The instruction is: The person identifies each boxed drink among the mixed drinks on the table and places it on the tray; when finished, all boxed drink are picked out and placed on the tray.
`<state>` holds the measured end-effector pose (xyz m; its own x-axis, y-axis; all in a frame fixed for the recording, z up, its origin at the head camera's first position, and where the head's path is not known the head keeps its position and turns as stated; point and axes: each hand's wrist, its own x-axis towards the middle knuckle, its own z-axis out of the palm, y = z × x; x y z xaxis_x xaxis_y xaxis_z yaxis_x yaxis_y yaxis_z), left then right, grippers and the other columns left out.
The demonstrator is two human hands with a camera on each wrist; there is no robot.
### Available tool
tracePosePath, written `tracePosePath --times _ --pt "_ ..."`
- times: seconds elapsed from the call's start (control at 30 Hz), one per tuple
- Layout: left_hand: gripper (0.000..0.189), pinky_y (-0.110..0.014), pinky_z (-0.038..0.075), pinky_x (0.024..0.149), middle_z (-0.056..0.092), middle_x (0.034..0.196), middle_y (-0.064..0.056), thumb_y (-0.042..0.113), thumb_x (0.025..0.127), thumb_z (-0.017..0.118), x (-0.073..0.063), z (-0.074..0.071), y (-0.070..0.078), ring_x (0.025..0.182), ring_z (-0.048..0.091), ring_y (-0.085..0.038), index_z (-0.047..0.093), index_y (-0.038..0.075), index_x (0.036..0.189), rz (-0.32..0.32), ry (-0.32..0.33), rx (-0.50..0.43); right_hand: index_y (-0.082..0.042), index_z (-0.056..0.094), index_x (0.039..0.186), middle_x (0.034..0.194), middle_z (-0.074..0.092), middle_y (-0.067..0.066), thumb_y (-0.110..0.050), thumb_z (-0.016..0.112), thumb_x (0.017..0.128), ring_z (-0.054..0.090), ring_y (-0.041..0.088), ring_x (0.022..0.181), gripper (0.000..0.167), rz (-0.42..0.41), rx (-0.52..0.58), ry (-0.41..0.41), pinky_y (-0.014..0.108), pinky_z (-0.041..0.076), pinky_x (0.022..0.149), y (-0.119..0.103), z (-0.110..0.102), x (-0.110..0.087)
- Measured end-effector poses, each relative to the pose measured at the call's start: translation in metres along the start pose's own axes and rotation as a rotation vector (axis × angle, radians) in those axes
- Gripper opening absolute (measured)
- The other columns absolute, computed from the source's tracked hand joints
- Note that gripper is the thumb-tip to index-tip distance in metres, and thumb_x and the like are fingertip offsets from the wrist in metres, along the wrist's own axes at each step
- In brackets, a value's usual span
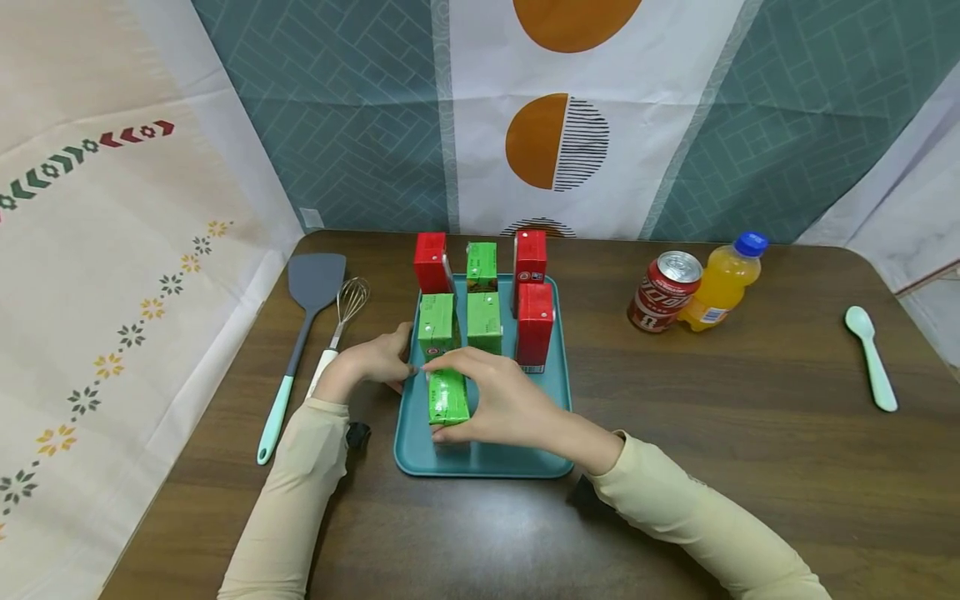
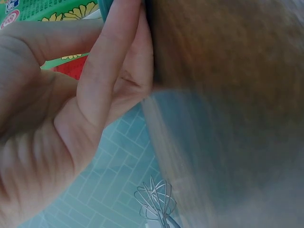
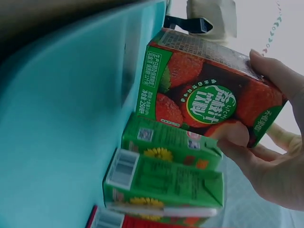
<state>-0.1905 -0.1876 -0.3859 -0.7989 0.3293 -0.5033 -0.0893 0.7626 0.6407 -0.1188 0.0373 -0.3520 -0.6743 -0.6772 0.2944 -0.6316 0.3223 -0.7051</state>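
Observation:
My right hand (image 1: 510, 400) grips a green juice carton (image 1: 447, 397) by its top, thumb on the near side and fingers on the far side. In the right wrist view this litchi drink carton (image 3: 204, 90) stands a little tilted over the tray's front left. My left hand (image 1: 378, 358) pinches the left rim of the teal tray (image 1: 517, 460); the rim shows between its fingers in the left wrist view. Behind the held carton stand green cartons (image 1: 483, 323) in two columns, with red cartons (image 1: 534, 325) at the right and one red carton (image 1: 431, 262) at the back left.
Left of the tray lie a grey spatula (image 1: 315, 283) with a mint handle and a whisk (image 1: 351, 302), partly behind my left hand. To the right stand a red soda can (image 1: 663, 292) and an orange drink bottle (image 1: 723, 283). A mint spoon (image 1: 872, 358) lies far right.

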Motion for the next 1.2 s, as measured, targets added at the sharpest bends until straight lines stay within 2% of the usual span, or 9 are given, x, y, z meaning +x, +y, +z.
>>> tracePosePath --times 0.2,0.43,0.57,0.67,0.77,1.03,1.2 --pt "0.079 -0.031 0.057 0.065 0.041 0.131 -0.034 0.0 0.085 0.053 -0.001 0.0 0.0 0.077 0.065 -0.023 0.003 -0.005 0.145 0.012 -0.012 -0.021 -0.014 0.06 0.121 0.118 0.059 -0.001 -0.028 0.085 0.065 0.052 0.01 0.109 0.063 -0.004 -0.035 -0.005 0.023 0.05 0.087 -0.001 0.01 0.008" --pt "0.076 -0.033 0.057 0.067 0.04 0.131 -0.034 -0.001 0.087 0.05 -0.001 0.0 0.0 0.079 0.065 -0.024 0.002 -0.005 0.145 0.021 -0.027 -0.05 -0.012 0.059 0.121 0.118 0.057 0.001 -0.026 0.085 0.066 0.052 0.01 0.098 0.062 0.063 -0.05 0.021 0.022 0.051 0.077 0.002 0.014 0.016" --pt "0.075 -0.033 0.057 0.067 0.041 0.13 -0.034 -0.001 0.088 0.05 -0.001 -0.001 0.0 0.078 0.066 -0.024 0.002 -0.005 0.145 0.018 -0.026 -0.043 -0.013 0.056 0.124 0.121 0.053 0.002 -0.029 0.082 0.07 0.052 0.011 0.097 0.062 0.099 -0.096 -0.042 0.022 0.051 0.075 -0.001 0.012 0.018" --pt "0.076 -0.033 0.057 0.067 0.042 0.13 -0.034 -0.001 0.087 0.05 -0.001 -0.001 0.0 0.078 0.065 -0.024 0.002 -0.004 0.146 0.017 -0.024 -0.046 -0.013 0.051 0.125 0.12 0.051 0.003 -0.031 0.08 0.073 0.051 0.012 0.096 0.062 0.113 -0.176 -0.104 0.022 0.051 0.075 -0.003 0.012 0.018" --pt "0.076 -0.033 0.057 0.068 0.043 0.129 -0.033 -0.001 0.086 0.05 0.001 0.0 -0.001 0.079 0.065 -0.024 0.002 -0.004 0.146 0.02 -0.028 -0.049 -0.013 0.047 0.126 0.117 0.05 0.004 -0.033 0.078 0.074 0.05 0.013 0.095 0.063 0.118 -0.252 -0.129 0.021 0.05 0.075 -0.005 0.014 0.018" --pt "0.079 -0.033 0.057 0.063 0.048 0.122 -0.034 -0.001 0.083 0.05 0.001 0.001 0.0 0.072 0.064 -0.023 0.001 -0.009 0.144 0.011 -0.01 0.031 -0.012 0.045 0.13 0.117 0.048 0.003 -0.033 0.076 0.076 0.047 0.012 0.1 0.066 0.069 -0.28 -0.085 0.018 0.051 0.078 -0.002 0.019 0.013" --pt "0.079 -0.033 0.057 0.061 0.048 0.121 -0.035 0.01 0.086 0.057 0.002 0.002 0.003 0.07 0.064 -0.024 0.005 -0.011 0.142 0.011 0.007 0.04 -0.013 0.047 0.132 0.121 0.047 0.002 -0.029 0.076 0.077 0.046 0.011 0.104 0.064 0.016 -0.2 -0.076 0.016 0.05 0.082 0.003 0.018 0.01"
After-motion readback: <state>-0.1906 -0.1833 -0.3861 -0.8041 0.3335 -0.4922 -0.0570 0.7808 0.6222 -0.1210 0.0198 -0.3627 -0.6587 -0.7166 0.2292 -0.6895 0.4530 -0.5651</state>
